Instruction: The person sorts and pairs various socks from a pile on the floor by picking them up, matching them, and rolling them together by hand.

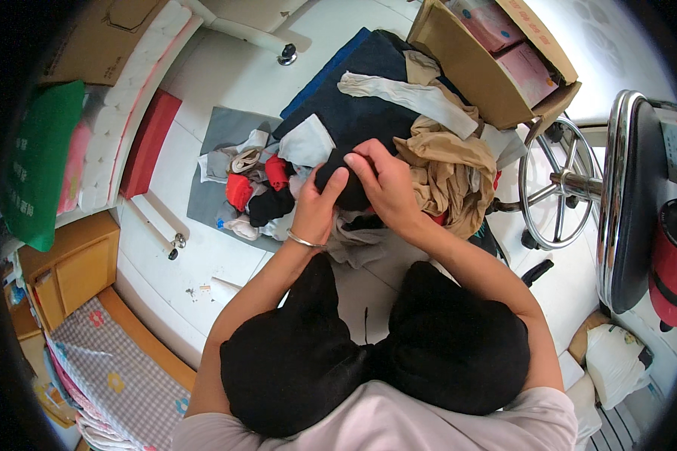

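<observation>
A black cloth item [347,189], perhaps a sock, is held between my left hand [319,206] and my right hand [388,189], the thumbs and fingers pinching its upper part. To the left, a pile of rolled socks lies on a grey mat, with red ones [238,191], a black one [271,207] and pale ones. A white folded cloth [307,141] lies just beyond my left hand. Past my hands is a dark cloth [366,115] with a long white sock [409,98] across it. Tan fabric [448,163] is heaped to the right.
An open cardboard box [485,73] with pink packages stands at the upper right. A swivel chair with a chrome foot ring [561,180] is at the right. At the left are a red box [149,144], a table leg and a wooden cabinet [84,265]. Grey cloth [358,245] lies before my knees.
</observation>
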The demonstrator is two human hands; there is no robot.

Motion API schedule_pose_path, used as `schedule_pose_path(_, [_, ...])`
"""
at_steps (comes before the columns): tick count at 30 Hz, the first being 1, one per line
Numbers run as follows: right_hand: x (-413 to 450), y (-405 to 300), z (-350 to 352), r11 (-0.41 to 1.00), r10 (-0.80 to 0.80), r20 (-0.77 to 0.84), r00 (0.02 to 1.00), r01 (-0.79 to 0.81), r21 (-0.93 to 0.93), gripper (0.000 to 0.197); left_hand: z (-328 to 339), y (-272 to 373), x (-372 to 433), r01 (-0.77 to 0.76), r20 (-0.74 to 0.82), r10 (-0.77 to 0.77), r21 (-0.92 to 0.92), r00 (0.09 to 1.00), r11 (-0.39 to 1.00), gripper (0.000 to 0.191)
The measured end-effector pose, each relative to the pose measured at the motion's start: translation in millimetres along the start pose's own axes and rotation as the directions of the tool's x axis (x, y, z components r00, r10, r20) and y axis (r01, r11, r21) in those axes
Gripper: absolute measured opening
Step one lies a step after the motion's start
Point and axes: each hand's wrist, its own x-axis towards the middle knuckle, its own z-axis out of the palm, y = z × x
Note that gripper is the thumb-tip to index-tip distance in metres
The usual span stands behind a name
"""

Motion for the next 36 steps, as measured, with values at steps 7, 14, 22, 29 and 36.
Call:
schedule_pose_path(7, [2.9, 14.2, -0.4, 0.974, -0.199, 0.139, 0.97, 0.212, -0.081, 0.011, -44.1, 0.4, -30.8, 0.127, 0.066, -0.114, -0.249, 0.991, 0.96, 0.031])
schedule_pose_path(14, [57.1, 29.3, -63.4, 0.485, -0.239, 0.063, 0.969, 0.175, -0.857, 0.023, -182.6, 2.6, -16.7, -0.132, -0.017, 0.423, 0.938, 0.906, 0.321, 0.025])
schedule_pose_path(22, [86.4, 35.4, -111.3, 0.849, -0.205, 0.076, 0.976, 0.216, -0.483, 0.016, -115.9, 27.7, 53.4, -0.398, 0.222, 0.706, 0.913, 0.672, 0.091, 0.029])
schedule_pose_path(29, [84.5, -8.0, -105.3, 0.883, 0.291, 0.309, 0.905, -0.378, 0.278, 0.025, -82.9, 48.7, 78.9, -0.334, 0.171, 0.377, 0.842, 0.91, 0.424, 0.024])
schedule_pose_path(36, [88.5, 8.4, -110.3, 0.673, 0.588, 0.356, 0.727, -0.683, 0.283, 0.025, -24.7, 99.9, 74.7, -0.304, 0.193, 0.254, 0.305, 0.948, 0.903, 0.017])
